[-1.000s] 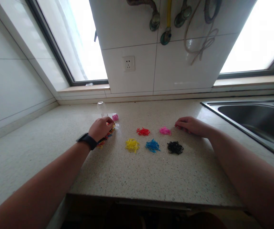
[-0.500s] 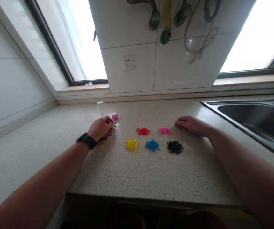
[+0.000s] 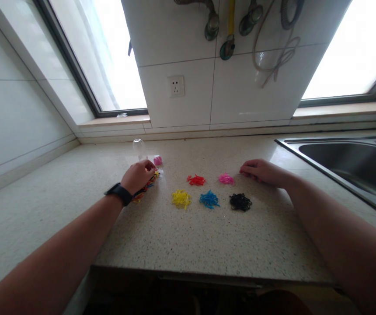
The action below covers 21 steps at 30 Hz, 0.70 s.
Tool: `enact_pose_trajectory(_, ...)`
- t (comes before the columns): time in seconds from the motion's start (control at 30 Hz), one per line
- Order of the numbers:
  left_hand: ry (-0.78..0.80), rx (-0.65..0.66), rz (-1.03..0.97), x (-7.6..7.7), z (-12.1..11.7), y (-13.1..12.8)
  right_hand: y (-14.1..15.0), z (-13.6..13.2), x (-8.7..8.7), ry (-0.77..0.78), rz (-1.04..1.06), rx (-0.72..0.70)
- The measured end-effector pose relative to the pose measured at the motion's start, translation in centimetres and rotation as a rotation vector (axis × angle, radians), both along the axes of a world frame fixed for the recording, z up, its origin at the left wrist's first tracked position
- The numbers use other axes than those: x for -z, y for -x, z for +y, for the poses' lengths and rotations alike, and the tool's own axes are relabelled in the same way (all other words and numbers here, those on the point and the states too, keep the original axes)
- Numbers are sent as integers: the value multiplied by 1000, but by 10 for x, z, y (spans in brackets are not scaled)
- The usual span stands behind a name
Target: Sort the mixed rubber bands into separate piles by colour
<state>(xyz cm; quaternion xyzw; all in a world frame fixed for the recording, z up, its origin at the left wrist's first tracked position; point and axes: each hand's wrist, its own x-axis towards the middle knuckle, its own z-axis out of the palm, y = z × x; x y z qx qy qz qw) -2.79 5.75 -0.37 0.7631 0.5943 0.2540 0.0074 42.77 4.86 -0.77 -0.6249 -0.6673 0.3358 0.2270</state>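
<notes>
My left hand (image 3: 139, 176), with a dark watch band on its wrist, bends over a mixed-colour heap of small rubber bands (image 3: 147, 189) and partly covers it. Its fingertips are pinched together at the heap's far edge; what lies between them is too small to make out. On the counter, right of a pink pile of bands (image 3: 226, 179), rests my right hand (image 3: 259, 171). Its fingers are closed together, and anything in them is hidden. Sorted piles lie between the hands: red (image 3: 196, 180), yellow (image 3: 181, 199), blue (image 3: 209, 199) and black (image 3: 240, 201).
A clear jar (image 3: 138, 149) and a pink cap (image 3: 158, 160) stand just beyond my left hand. At the right a steel sink (image 3: 288, 146) is set into the speckled counter (image 3: 188, 245). The tiled wall behind carries a socket (image 3: 176, 86) and pipe fittings.
The bands at my left fingertips have shifted slightly, with a little more yellow showing there. My right hand and the sorted piles look the same.
</notes>
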Motion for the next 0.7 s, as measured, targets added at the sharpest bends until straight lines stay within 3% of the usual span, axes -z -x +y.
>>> enact_pose_trajectory(0.43, -48, 119, -66, -11, -20, -29, -2, 2, 2, -1, 27, 8)
enact_pose_trajectory(0.57, -55, 227, -107, -15, -44, -61, 0, 2, 2, -6, 52, 16)
enact_pose_trajectory(0.7, -33, 441, -149, -19, -82, -99, 0, 5, 4, -16, 50, 25)
